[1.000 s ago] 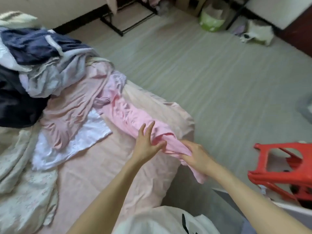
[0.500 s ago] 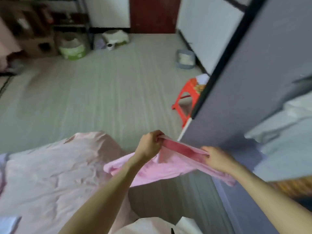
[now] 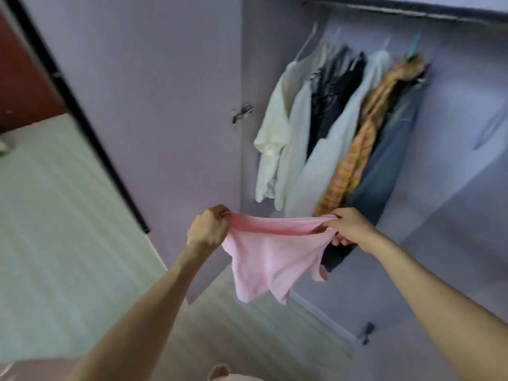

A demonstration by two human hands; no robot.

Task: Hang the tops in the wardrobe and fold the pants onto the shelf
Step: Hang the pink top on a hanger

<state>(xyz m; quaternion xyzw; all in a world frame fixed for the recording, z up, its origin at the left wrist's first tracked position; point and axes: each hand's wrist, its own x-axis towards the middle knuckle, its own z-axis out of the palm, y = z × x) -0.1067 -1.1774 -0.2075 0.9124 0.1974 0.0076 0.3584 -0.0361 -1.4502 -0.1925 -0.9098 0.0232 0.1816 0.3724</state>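
A small pink garment [image 3: 270, 257] hangs stretched between my two hands in front of the open wardrobe [image 3: 453, 188]. My left hand [image 3: 207, 229] grips its upper left edge in a fist. My right hand [image 3: 347, 226] pinches the upper right edge, fingers curled into the fabric. The cloth droops below the hands in loose folds. Behind it, several tops hang on hangers from the rail [image 3: 398, 11]: a white tee [image 3: 275, 133], pale grey pieces, a dark one, an orange plaid shirt [image 3: 354, 152] and a blue denim piece [image 3: 379, 171].
The lilac wardrobe door [image 3: 154, 105] stands open on the left, with a hinge [image 3: 242, 114] on its inner edge. Pale striped floor [image 3: 55, 229] lies to the left. A dark red door [image 3: 19, 78] shows at far left. A sliding track [image 3: 324, 317] runs along the wardrobe bottom.
I have turned from the bed to the wardrobe, carrying the pink garment. Both hands lifted it off the bed and now hold it spread out in front of the hanging clothes.
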